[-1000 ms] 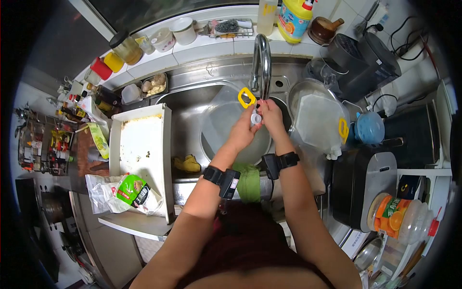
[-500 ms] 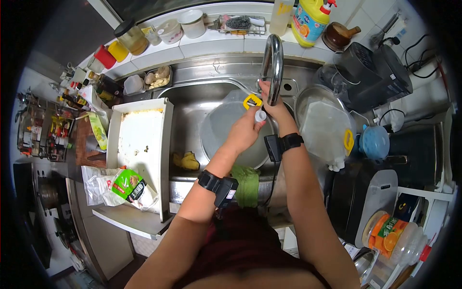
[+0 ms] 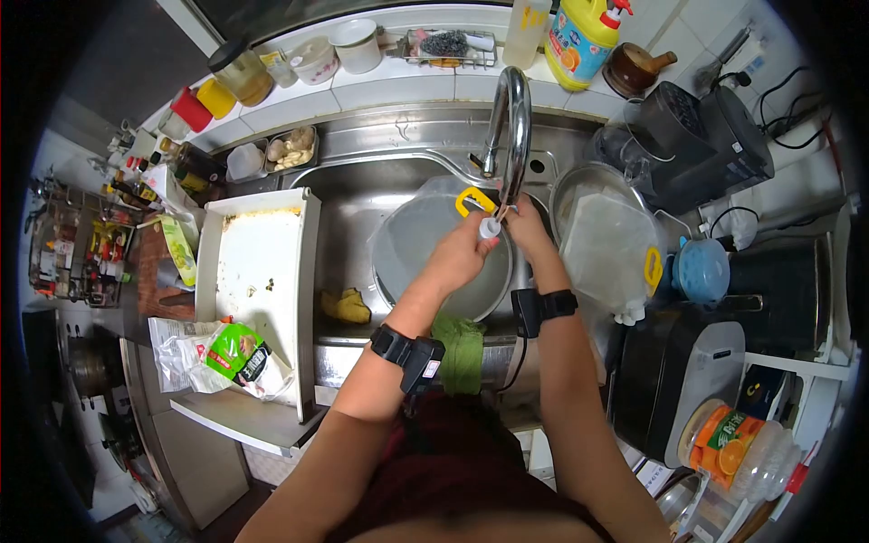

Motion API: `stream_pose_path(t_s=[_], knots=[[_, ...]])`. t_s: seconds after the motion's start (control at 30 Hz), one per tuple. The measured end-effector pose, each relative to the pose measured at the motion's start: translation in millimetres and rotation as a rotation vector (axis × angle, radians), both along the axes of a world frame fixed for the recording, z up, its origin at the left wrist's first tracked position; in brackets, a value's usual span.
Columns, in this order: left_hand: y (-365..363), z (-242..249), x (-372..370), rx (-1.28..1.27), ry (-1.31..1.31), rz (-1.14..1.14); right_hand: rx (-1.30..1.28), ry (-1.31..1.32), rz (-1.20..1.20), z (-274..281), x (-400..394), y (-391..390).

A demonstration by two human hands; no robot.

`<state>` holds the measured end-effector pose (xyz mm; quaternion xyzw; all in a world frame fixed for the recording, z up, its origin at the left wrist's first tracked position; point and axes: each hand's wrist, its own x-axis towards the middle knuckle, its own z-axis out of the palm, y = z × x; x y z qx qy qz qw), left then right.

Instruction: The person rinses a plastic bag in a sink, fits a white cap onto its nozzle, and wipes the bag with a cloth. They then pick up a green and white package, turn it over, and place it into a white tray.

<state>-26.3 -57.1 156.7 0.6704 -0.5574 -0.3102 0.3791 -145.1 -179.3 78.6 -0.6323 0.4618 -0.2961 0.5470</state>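
Note:
My left hand (image 3: pixel 462 256) is closed around the white spout (image 3: pixel 490 228) of a translucent plastic bag with a yellow handle (image 3: pixel 472 201). The bag lies over a round basin (image 3: pixel 387 262) in the sink. My right hand (image 3: pixel 528 226) is right beside the spout, below the curved chrome faucet (image 3: pixel 520 127). Its fingers are curled and partly hidden behind the faucet, so what they hold cannot be made out. Both wrists wear black straps with small boxes.
Left of the sink (image 3: pixel 339 208) stands a white tray (image 3: pixel 258 258) with a food packet (image 3: pixel 240 353). A yellow piece (image 3: pixel 346 306) lies in the sink, and a green cloth (image 3: pixel 459 353) hangs over its front edge. To the right, a similar bag (image 3: pixel 611 244) rests on a metal bowl (image 3: pixel 566 185).
My right hand has come down and toward me, from behind the faucet to beside the spout. My left hand stays nearly in place, still gripping the spout.

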Motion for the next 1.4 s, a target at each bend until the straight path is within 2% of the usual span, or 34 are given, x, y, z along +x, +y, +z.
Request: stream_pose_path(t_s=[0.07, 0.13, 0.23, 0.47, 0.83, 0.93, 1.13, 1.27, 1.4], knots=[[0.5, 1.6, -2.0, -0.012, 0.008, 0.006, 0.156, -0.031, -0.053, 19.2, -5.3, 10.6], [1.2, 19.0, -2.9, 0.041, -0.005, 0.009, 0.169, -0.094, -0.05, 28.1, -10.0, 17.0], [1.1, 20.5, -2.9, 0.046, -0.008, -0.007, 0.176, -0.117, -0.062, 45.0, -14.1, 29.3], [2.2, 4.6, -2.0, -0.119, -0.052, -0.026, 0.16, -0.171, -0.07, 63.0, -17.8, 57.9], [2.1, 9.7, -4.1, -0.026, 0.028, 0.003, 0.153, -0.19, -0.079, 71.8, -23.2, 63.3], [2.5, 6.5, -3.9, -0.103, -0.03, -0.004, 0.156, -0.183, -0.084, 73.7, -24.2, 64.6], [1.7, 8.9, -6.2, -0.066, 0.004, 0.02, 0.149, -0.185, -0.088, 78.7, -24.4, 62.2], [2.4, 7.6, -8.2, -0.171, -0.018, 0.05, 0.164, -0.2, -0.092, 81.8, -24.6, 61.7], [6.0, 21.8, -14.7, -0.197, -0.032, 0.09, 0.158, -0.233, -0.055, 77.2, -25.1, 59.3]])
